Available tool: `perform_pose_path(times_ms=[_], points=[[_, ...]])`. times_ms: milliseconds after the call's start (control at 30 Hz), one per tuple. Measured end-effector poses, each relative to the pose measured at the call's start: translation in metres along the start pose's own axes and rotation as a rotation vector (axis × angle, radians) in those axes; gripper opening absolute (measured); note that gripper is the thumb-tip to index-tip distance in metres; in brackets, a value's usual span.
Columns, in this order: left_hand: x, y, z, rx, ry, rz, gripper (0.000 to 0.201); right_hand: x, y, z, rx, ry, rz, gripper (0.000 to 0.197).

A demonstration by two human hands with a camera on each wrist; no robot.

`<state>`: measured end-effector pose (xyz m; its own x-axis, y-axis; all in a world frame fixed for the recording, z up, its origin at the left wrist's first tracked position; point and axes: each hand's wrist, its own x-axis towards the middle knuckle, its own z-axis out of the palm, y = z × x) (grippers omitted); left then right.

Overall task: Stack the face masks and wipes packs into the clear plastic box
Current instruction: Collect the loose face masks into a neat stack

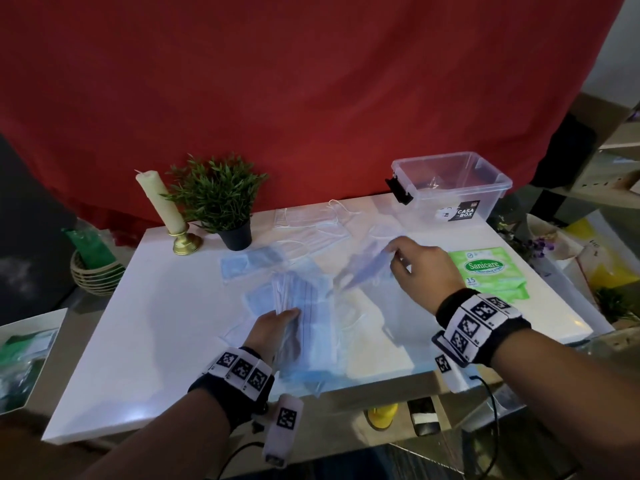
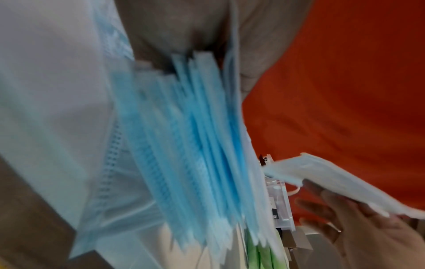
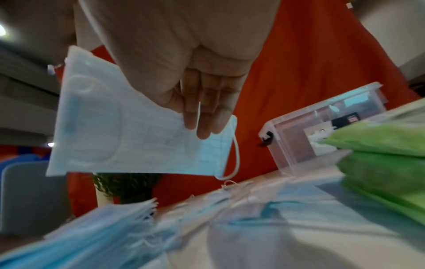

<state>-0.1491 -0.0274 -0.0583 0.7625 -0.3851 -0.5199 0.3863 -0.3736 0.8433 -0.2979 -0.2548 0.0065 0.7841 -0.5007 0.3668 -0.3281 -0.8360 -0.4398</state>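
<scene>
My left hand (image 1: 280,323) grips a thick stack of blue face masks (image 1: 304,306) near the table's front; in the left wrist view the stack (image 2: 188,145) fans out below my palm. My right hand (image 1: 412,261) holds a single pale blue mask (image 1: 363,271) lifted above the table; the right wrist view shows that mask (image 3: 128,136) held under my fingers (image 3: 202,112). Loose masks (image 1: 311,230) lie scattered across the table's middle. Green wipes packs (image 1: 485,271) lie at the right. The clear plastic box (image 1: 453,185) stands open at the back right corner.
A candle on a brass holder (image 1: 166,209) and a small potted plant (image 1: 221,199) stand at the back left of the white table (image 1: 145,341). A red cloth (image 1: 311,81) hangs behind. A basket (image 1: 93,271) sits off the table's left.
</scene>
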Motion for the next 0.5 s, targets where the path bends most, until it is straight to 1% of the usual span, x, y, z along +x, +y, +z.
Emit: perform_pose_path(times_ms=[100,200,300,333,400,467,500], points=[[0.0,0.011,0.005,-0.045,-0.006,0.007,0.028,0.009,-0.021,-0.007,0.237,0.04,-0.006,0.029],[0.0,0.017,0.012,-0.125,-0.026,-0.015,0.023,0.013,-0.048,-0.012,0.46,0.043,-0.063,0.028],[0.002,0.02,0.014,-0.151,-0.043,-0.038,0.034,0.013,-0.069,-0.012,0.668,0.031,-0.097,0.025],[0.002,0.02,0.013,-0.157,-0.052,-0.029,0.034,0.012,-0.074,-0.01,0.707,0.016,-0.1,0.026],[-0.004,0.021,0.01,-0.166,-0.077,-0.008,0.031,0.008,-0.078,0.001,0.713,-0.038,-0.114,0.028],[-0.009,0.022,0.006,-0.176,-0.118,0.019,0.028,0.001,-0.076,0.017,0.635,-0.127,-0.135,0.032],[-0.012,0.024,0.005,-0.179,-0.127,0.026,0.031,-0.004,-0.074,0.025,0.567,-0.18,-0.136,0.034]])
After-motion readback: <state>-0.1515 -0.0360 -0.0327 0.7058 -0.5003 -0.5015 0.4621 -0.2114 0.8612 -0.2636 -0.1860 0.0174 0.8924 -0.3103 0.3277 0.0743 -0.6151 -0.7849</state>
